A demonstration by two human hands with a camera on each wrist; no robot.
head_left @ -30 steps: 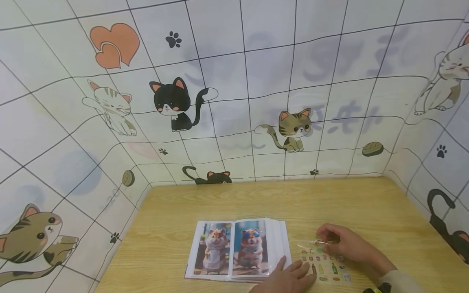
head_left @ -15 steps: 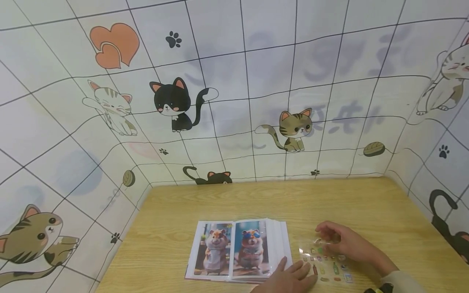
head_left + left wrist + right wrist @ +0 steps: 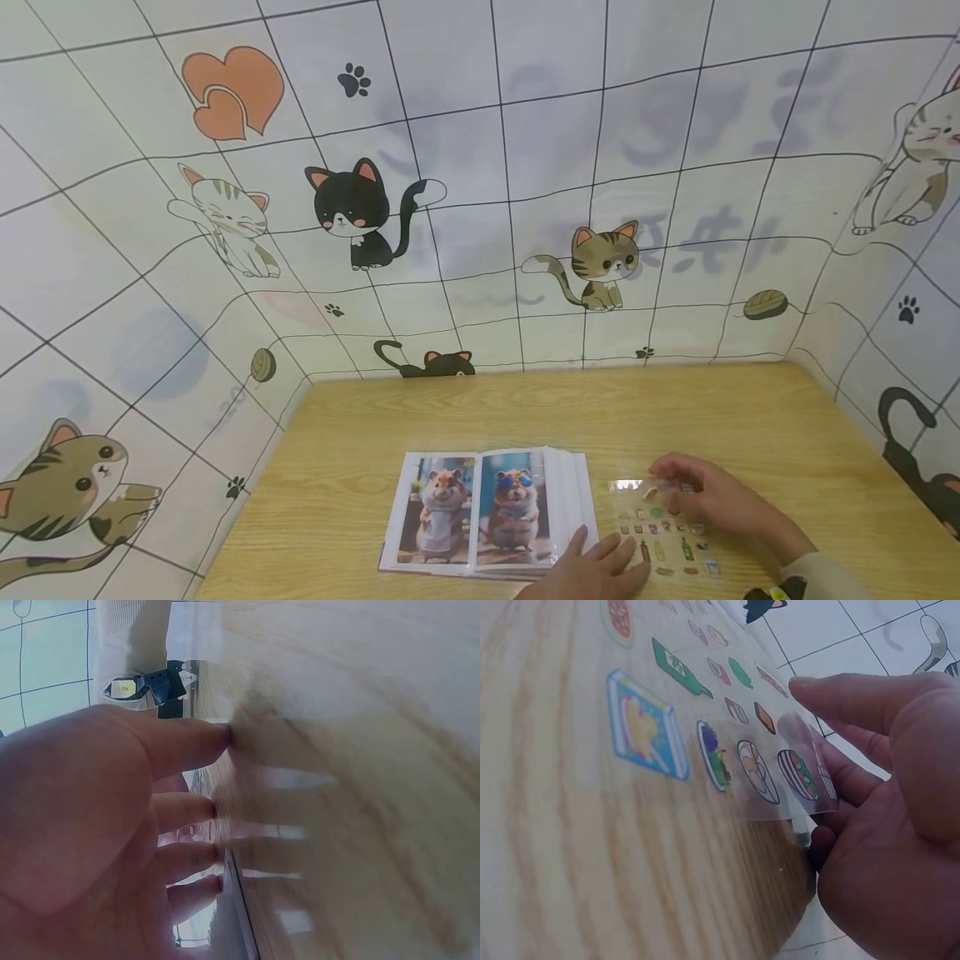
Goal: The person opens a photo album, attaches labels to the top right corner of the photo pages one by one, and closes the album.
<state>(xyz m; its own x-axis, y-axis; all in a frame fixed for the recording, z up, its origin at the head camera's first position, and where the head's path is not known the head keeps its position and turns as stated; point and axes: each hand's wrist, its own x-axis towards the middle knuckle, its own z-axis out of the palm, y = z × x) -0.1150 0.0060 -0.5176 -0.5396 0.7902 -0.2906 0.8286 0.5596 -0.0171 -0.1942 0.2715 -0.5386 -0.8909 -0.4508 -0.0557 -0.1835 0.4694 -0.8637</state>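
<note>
In the head view a clear sticker sheet (image 3: 660, 550) printed with small food and bottle pictures lies right of an open photo album (image 3: 438, 517). My left hand (image 3: 592, 571) rests flat between them, fingertips over the sheet's left edge and the album's lower right corner. In the left wrist view its fingers reach down to the wood. My right hand (image 3: 712, 500) holds the sheet's upper right part. From the right wrist, the thumb lies on top of the sheet while the other fingers show through from behind, and that edge is raised off the table.
The album's pages show two hamster pictures; loose page edges fan out at its right. The wood-grain table (image 3: 450, 408) meets a cat-patterned wall covering (image 3: 480, 250) behind and at both sides. A wrist device (image 3: 780, 590) sits on the right sleeve.
The sheet's top edge, bent up and glinting earlier, now lies flatter and extends farther back. My right fingers have shifted slightly on it. The left hand and album have stayed in place.
</note>
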